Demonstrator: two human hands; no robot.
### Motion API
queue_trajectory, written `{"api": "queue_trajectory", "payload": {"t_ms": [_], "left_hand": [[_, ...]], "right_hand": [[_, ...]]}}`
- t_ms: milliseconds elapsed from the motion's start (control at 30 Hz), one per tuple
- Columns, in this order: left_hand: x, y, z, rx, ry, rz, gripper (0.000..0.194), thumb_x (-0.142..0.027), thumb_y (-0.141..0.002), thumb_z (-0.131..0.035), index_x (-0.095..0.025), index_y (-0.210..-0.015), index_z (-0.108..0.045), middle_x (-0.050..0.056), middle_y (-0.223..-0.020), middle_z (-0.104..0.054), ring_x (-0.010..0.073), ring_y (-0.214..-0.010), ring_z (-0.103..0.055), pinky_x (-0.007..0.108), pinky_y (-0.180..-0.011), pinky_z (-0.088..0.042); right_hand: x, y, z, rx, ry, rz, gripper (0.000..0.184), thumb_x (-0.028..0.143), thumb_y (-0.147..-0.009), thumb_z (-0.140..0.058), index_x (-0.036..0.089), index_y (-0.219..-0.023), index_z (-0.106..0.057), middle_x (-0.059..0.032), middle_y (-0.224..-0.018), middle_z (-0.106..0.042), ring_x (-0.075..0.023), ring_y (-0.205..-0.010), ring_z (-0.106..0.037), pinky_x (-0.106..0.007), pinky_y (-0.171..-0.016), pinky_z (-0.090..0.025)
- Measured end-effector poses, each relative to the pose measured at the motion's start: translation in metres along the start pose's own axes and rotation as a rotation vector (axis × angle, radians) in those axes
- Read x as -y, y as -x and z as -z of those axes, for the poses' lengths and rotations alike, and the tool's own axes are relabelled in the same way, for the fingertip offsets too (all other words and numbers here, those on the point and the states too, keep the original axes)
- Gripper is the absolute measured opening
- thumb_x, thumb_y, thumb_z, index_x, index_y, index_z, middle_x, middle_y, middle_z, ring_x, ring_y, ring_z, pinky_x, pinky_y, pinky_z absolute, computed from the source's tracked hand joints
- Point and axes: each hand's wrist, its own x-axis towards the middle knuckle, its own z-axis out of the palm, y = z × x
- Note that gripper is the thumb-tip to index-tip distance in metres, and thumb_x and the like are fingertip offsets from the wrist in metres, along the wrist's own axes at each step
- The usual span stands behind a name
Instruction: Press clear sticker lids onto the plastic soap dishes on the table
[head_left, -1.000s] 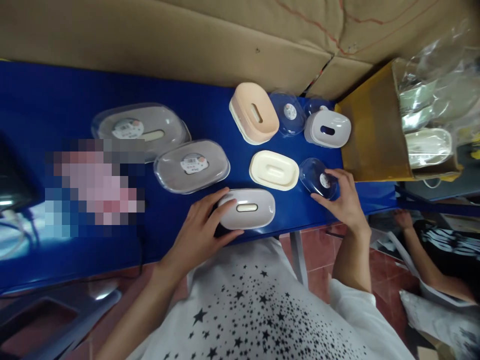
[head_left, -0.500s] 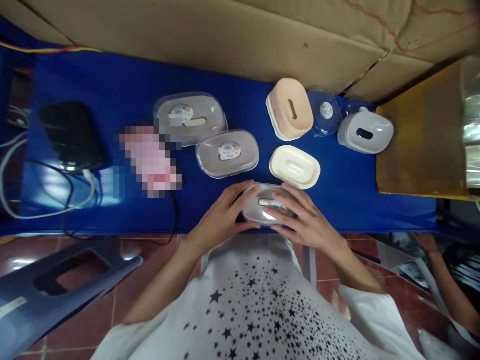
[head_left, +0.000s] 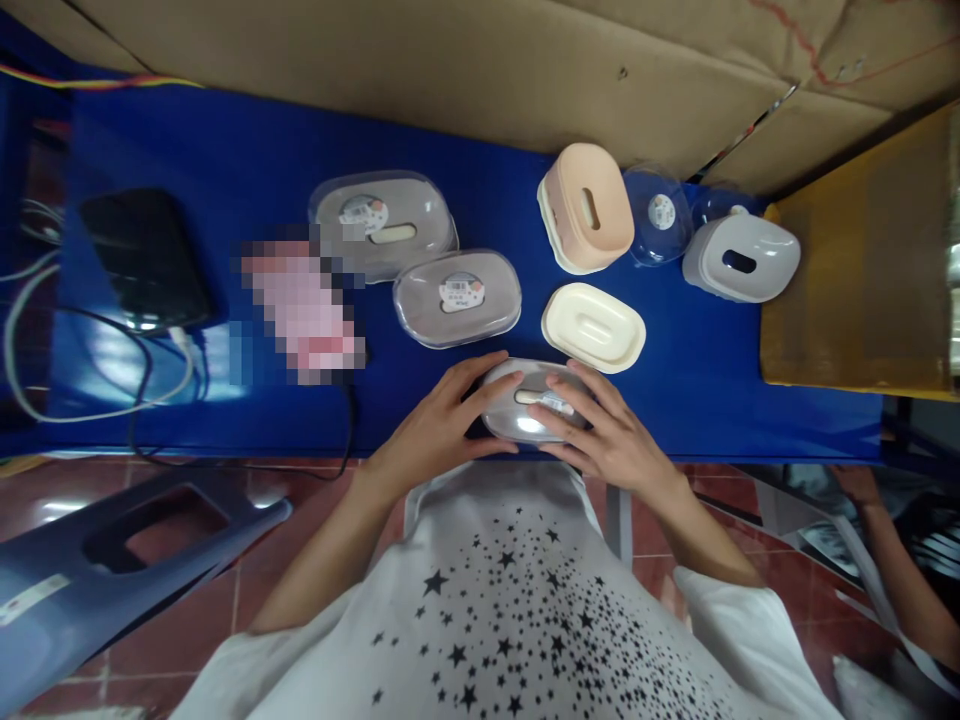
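Observation:
A grey soap box with a clear lid (head_left: 525, 405) lies at the near edge of the blue table (head_left: 225, 150). My left hand (head_left: 439, 425) wraps its left end, and my right hand (head_left: 600, 430) lies over its right side with fingers pressed on the clear lid. Both hands grip the box. Just beyond it sits a cream soap dish insert (head_left: 592, 326). Further back are two closed grey soap boxes with clear lids (head_left: 457, 297) (head_left: 382, 225), a peach box (head_left: 586, 206), a loose clear lid (head_left: 660, 215) and a white-grey box (head_left: 739, 258).
A black device (head_left: 142, 258) with cables lies at the table's left. A blurred pink patch (head_left: 304, 310) sits beside the boxes. Cardboard (head_left: 450, 60) stands behind the table and a yellow-brown box (head_left: 847, 270) at its right. Another person's arm (head_left: 877, 540) is low right. A grey chair (head_left: 112, 560) stands lower left.
My right hand left the loose clear lid's spot at the right and came onto the grey box with the lid now on it. The view swung left.

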Motion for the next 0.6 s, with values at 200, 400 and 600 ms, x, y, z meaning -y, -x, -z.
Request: {"api": "queue_trajectory", "payload": {"t_ms": [200,400,600], "left_hand": [[0.004,0.003,0.003,-0.004,0.022,0.017,0.096,-0.043,-0.098,-0.085,-0.043,-0.176,-0.028,0.015,-0.172,-0.047,0.0362,-0.155,-0.055,0.06,-0.122,-0.057],[0.004,0.005,0.0,-0.028,0.046,0.011,0.096,-0.041,-0.099,-0.084,-0.039,-0.176,-0.029,0.017,-0.171,-0.048,0.0352,-0.155,-0.054,0.059,-0.123,-0.056],[0.004,0.004,-0.001,-0.017,0.038,0.037,0.099,-0.038,-0.1,-0.084,-0.041,-0.178,-0.023,0.016,-0.173,-0.046,0.0369,-0.156,-0.053,0.062,-0.125,-0.054]], "right_hand": [[-0.003,-0.005,0.003,0.016,0.013,0.034,0.066,0.038,-0.108,-0.075,0.04,-0.169,-0.051,-0.0021,-0.171,-0.057,-0.0383,-0.166,-0.043,-0.06,-0.136,-0.045],[-0.003,-0.009,0.006,-0.021,0.005,0.072,0.076,0.033,-0.107,-0.075,0.035,-0.175,-0.041,-0.0071,-0.17,-0.058,-0.0399,-0.163,-0.047,-0.061,-0.135,-0.045],[-0.011,-0.009,-0.008,-0.074,-0.111,0.069,0.091,0.037,-0.108,-0.074,0.041,-0.18,-0.019,-0.0038,-0.176,-0.05,-0.035,-0.171,-0.032,-0.059,-0.135,-0.046]]}}
